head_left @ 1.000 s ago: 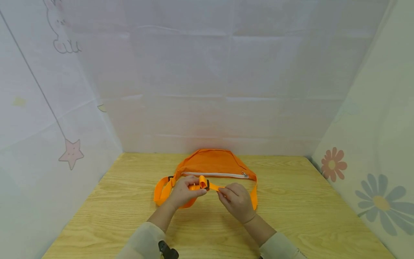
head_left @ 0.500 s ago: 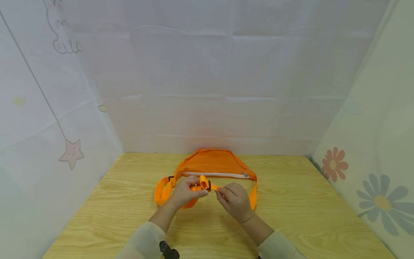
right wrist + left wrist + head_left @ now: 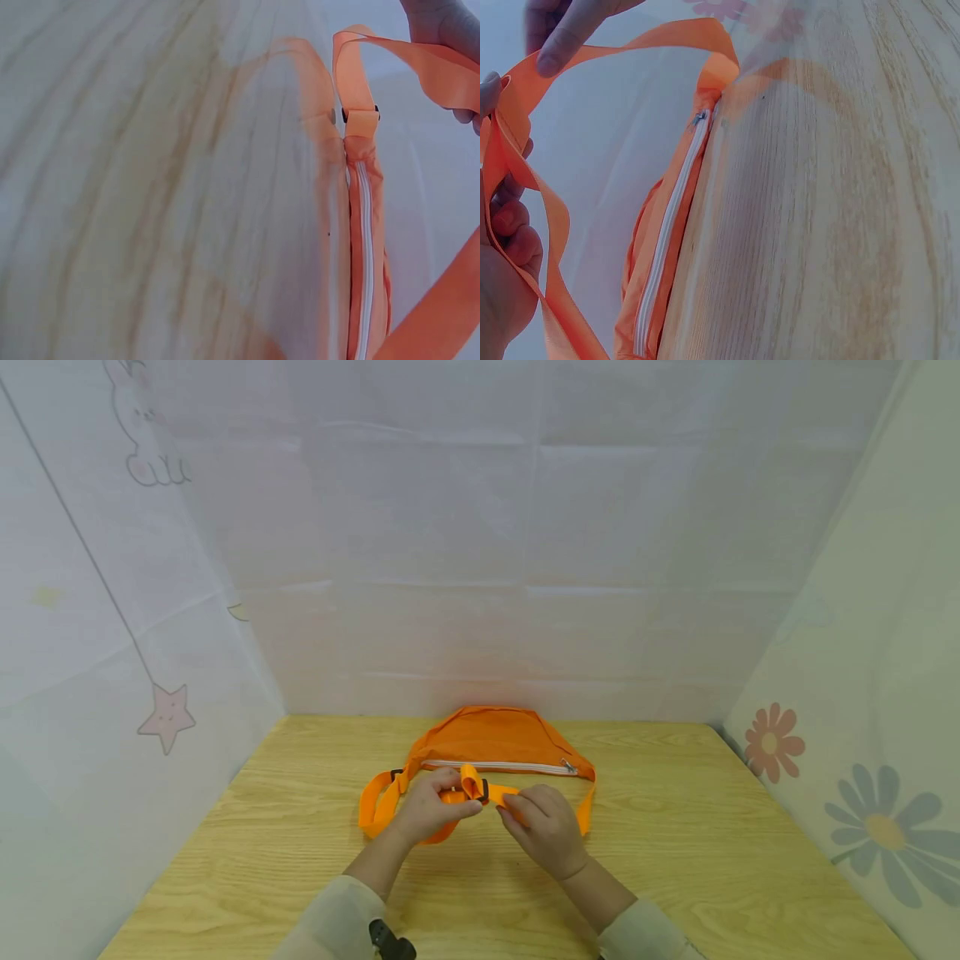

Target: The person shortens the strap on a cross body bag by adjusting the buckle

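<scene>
An orange waist bag (image 3: 487, 735) lies at the back of the table, its white zipper (image 3: 487, 766) facing me. My left hand (image 3: 426, 808) holds the bag's orange strap beside a black slider buckle (image 3: 483, 791), where the webbing stands up in a small loop (image 3: 470, 779). On the buckle's right, my right hand (image 3: 551, 831) pinches the strap between thumb and fingers. The left wrist view shows the strap (image 3: 645, 39) running from the hands back to the bag's zipper-pull end. In the right wrist view, a second black buckle (image 3: 361, 115) sits at the bag's other end.
The wooden table (image 3: 675, 860) has pale printed sheets behind it and on both sides, the back sheet (image 3: 510, 635) close behind the bag. A slack strap loop (image 3: 372, 810) rests left of my left hand. A black device (image 3: 392, 941) is at the left sleeve.
My right hand has shifted slightly left toward the buckle. The strap between the hands now shows flatter and wider, and the strap's right-hand bend has drawn up a little. My left hand barely moves.
</scene>
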`<state>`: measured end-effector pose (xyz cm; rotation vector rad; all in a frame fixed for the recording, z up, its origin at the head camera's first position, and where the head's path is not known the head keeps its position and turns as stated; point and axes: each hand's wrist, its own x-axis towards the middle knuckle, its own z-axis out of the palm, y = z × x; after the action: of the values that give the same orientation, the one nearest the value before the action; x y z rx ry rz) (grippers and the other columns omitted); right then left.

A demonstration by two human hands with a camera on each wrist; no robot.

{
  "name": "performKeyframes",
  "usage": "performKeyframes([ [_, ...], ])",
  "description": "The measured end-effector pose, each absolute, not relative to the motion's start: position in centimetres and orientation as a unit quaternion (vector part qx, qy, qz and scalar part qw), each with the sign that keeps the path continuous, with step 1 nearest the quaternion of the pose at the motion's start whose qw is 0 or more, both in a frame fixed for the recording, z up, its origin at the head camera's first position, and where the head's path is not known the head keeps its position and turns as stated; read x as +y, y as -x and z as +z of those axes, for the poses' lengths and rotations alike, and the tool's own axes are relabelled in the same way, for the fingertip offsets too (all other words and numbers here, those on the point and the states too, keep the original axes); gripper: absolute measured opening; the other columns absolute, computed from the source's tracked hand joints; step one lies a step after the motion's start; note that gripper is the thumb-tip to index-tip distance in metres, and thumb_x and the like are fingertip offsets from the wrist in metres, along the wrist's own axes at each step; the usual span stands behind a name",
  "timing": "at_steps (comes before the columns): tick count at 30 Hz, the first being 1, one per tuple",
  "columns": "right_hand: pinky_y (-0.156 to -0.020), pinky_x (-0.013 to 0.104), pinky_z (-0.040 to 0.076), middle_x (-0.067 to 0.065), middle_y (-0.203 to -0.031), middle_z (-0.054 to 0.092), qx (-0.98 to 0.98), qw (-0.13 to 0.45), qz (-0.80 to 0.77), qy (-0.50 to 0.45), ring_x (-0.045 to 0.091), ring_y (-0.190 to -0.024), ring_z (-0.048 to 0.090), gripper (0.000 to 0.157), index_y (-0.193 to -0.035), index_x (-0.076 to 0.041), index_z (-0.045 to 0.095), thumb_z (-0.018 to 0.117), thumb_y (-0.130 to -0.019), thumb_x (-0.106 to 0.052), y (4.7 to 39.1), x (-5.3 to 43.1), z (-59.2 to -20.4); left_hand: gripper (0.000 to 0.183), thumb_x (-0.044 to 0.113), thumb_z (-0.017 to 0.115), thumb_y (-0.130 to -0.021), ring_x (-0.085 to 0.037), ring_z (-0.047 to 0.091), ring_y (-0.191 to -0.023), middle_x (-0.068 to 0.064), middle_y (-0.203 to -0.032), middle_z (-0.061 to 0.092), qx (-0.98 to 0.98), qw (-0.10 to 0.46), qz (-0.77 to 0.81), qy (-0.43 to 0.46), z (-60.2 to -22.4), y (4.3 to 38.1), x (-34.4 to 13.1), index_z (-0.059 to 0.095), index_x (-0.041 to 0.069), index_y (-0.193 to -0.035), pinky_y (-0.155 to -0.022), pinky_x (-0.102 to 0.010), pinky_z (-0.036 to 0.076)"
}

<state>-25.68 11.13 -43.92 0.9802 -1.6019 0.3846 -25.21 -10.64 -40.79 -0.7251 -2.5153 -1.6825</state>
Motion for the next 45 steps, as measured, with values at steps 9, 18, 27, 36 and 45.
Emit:
performKeyframes([
  [9,-0.062,0.028,0.048,0.004,-0.076,0.064,-0.693,0.573,0.164,-0.405,0.016,-0.064,0.055,0.030,-0.087,-0.002,0.074,0.058,-0.099,-0.024,25.7,11.9,-44.5,0.025,0.010,0.074,-0.086,-0.013,0.055,-0.092,-0.016,-0.109,0.064,-0.801,0.008,-0.549,0.239,-38.6,23.7,-11.1,0.072,-0.003,-0.107,-0.079,-0.019,0.049],
  [18,-0.061,0.027,0.048,0.003,-0.073,0.062,-0.695,0.570,0.168,-0.405,0.016,-0.062,0.055,0.033,-0.083,-0.003,0.074,0.055,-0.101,-0.023,25.6,11.9,-44.7,0.027,0.009,0.074,-0.085,-0.014,0.054,-0.087,-0.015,-0.103,0.065,-0.798,0.016,-0.550,0.247,-39.2,24.0,-11.0,0.072,-0.003,-0.109,-0.077,-0.019,0.049],
  [27,-0.059,0.026,0.048,0.003,-0.072,0.063,-0.688,0.579,0.170,-0.402,0.015,-0.061,0.054,0.032,-0.082,-0.003,0.075,0.058,-0.099,-0.024,25.6,11.7,-44.8,0.024,0.009,0.074,-0.086,-0.012,0.048,-0.078,-0.020,-0.092,0.059,-0.794,0.004,-0.559,0.239,-39.0,23.8,-10.8,0.072,-0.003,-0.105,-0.068,-0.017,0.044],
  [36,-0.056,0.026,0.048,0.003,-0.069,0.063,-0.676,0.598,0.177,-0.393,0.015,-0.058,0.055,0.034,-0.077,-0.003,0.073,0.058,-0.099,-0.024,25.6,11.3,-44.7,0.026,0.010,0.074,-0.086,-0.010,0.048,-0.079,-0.017,-0.095,0.060,-0.794,0.006,-0.562,0.232,-41.1,25.3,-10.7,0.072,-0.003,-0.108,-0.068,-0.017,0.045],
  [45,-0.054,0.027,0.048,0.003,-0.067,0.062,-0.670,0.600,0.180,-0.399,0.015,-0.056,0.054,0.030,-0.075,-0.003,0.072,0.059,-0.097,-0.019,25.7,11.1,-44.5,0.025,0.016,0.076,-0.085,-0.010,0.049,-0.078,-0.011,-0.093,0.059,-0.792,0.003,-0.566,0.231,-42.3,26.3,-10.7,0.073,0.003,-0.107,-0.066,-0.017,0.046],
])
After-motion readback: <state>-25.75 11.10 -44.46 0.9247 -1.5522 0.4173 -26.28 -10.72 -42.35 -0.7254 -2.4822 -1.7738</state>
